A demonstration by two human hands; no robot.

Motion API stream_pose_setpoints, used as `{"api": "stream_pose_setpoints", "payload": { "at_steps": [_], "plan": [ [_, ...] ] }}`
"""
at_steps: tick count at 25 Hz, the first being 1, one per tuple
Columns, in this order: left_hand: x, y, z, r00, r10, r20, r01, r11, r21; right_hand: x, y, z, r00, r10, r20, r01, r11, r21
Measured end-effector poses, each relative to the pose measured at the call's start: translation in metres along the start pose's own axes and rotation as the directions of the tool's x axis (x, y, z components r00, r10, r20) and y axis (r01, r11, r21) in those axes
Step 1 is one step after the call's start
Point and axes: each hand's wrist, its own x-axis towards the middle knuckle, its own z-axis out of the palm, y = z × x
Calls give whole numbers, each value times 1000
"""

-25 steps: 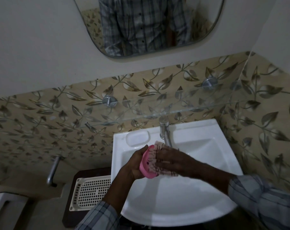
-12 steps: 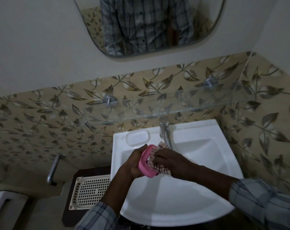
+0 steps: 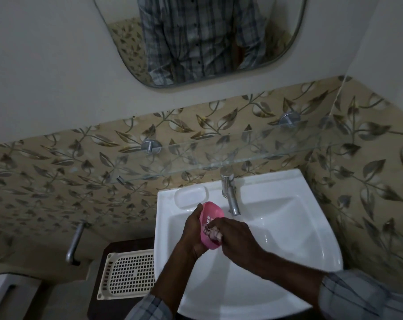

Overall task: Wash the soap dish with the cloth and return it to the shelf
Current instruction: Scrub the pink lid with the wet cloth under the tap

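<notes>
A pink soap dish (image 3: 210, 213) is held on edge over the white sink basin (image 3: 276, 227), its slotted inside facing right. My left hand (image 3: 192, 234) grips it from the left. My right hand (image 3: 234, 239) presses a bunched checked cloth (image 3: 213, 233) into the lower part of the dish; most of the cloth is hidden under the fingers. The glass shelf (image 3: 230, 155) runs along the tiled wall above the sink, with nothing on it.
A chrome tap (image 3: 229, 192) stands just right of the dish, with no water visible. A moulded soap recess (image 3: 191, 196) sits at the sink's back left. A cream perforated tray (image 3: 128, 273) lies on a dark stand to the left. A mirror (image 3: 202, 38) hangs above.
The dish has turned so that its inside shows more. My right hand with the cloth has slid down from the dish's upper part to its lower end.
</notes>
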Motion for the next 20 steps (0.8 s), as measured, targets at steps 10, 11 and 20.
{"api": "stream_pose_setpoints", "payload": {
  "at_steps": [10, 11, 20],
  "plan": [
    [3, 22, -5, 990, -135, -37, 138, 987, 87, 2, 36, -24, 851, -514, 110, 510, 858, 64],
    [3, 16, -1, 994, -95, -60, 101, 989, 105, 0, 31, -20, 927, -369, 64, 360, 925, 117],
    [18, -42, 7, 680, 725, -106, -651, 665, 367, 61, -32, -34, 529, 726, 439, -633, -7, 774]
  ]
}}
